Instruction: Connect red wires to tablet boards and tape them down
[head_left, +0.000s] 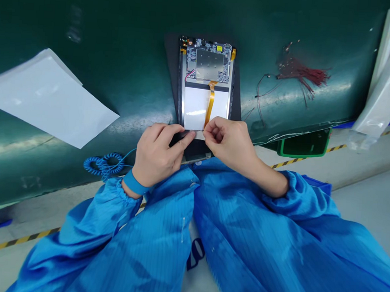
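An opened tablet point(188, 105) lies in front of me on a dark mat point(172, 55). Its circuit board point(210, 64) takes up the far end, and a white battery point(196, 104) fills the near part. An orange flex cable point(210, 103) runs over the battery toward the near edge. My left hand point(161, 150) rests at the near left corner, thumb and index finger apart and touching the edge. At the near right, my right hand point(230, 142) is closed in a pinch by the cable's lower end; what it pinches is hidden.
White sheets point(51, 98) lie on the green table at left. A blue coiled cord point(105, 164) runs to my left wristband point(135, 184). Thin red wires point(303, 74) lie in a bundle at right. Plastic-wrapped white pieces point(388, 84) and a green-rimmed tray point(303, 154) are farther right.
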The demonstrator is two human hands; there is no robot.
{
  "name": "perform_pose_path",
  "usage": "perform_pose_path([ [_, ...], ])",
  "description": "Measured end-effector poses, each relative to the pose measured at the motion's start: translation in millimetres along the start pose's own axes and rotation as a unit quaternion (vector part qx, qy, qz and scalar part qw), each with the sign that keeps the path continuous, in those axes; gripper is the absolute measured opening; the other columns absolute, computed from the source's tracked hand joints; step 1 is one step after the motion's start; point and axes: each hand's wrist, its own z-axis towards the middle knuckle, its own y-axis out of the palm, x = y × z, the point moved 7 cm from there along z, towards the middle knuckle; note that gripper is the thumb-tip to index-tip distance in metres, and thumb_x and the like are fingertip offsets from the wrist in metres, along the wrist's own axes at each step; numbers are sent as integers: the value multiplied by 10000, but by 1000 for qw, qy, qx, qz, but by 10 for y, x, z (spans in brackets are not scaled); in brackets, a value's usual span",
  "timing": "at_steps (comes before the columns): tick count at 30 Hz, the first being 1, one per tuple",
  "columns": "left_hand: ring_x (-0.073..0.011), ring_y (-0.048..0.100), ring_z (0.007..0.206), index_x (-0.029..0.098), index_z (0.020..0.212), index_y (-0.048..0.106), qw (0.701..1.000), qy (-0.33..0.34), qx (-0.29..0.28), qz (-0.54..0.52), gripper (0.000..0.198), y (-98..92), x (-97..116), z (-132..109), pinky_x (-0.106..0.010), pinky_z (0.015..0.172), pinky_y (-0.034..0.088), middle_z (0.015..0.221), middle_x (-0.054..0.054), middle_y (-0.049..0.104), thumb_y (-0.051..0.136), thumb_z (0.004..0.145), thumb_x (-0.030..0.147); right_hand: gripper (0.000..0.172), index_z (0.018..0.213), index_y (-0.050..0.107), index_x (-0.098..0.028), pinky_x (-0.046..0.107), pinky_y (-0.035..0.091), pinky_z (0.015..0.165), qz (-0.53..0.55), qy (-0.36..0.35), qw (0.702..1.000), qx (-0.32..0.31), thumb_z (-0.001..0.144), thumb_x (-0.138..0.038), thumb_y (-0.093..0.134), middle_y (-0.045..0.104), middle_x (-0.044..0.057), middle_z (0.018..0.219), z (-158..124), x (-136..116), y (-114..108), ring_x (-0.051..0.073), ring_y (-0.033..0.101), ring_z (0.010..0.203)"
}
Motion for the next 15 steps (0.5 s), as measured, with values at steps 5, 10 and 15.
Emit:
perform_pose_path([
  [5,-279,625,1007,281,1308,733,1000,2,8,-6,413,-6,19,16,-430,804,500,1148,-126,720,599,938,155,106,778,604,-193,279,375,667,-58,-8,998,-4,873,-159,571,616,1,687,-4,-25,19,123,514,626],
  [10,-275,628,1013,282,1287,741,1000,-11,2,7,408,26,7,2,-434,810,509,1152,-124,720,591,926,165,94,868,630,-181,294,369,691,-131,-21,991,-7,913,-173,548,637,37,754,-27,-12,89,157,547,685],
  [15,-289,625,1038,300,1291,736,999,-29,3,13,416,49,15,-36,-452,820,477,1170,-124,723,617,910,183,148,921,632,-167,299,316,638,-193,-48,980,0,967,-198,494,669,77,840,-68,-39,141,164,522,695],
])
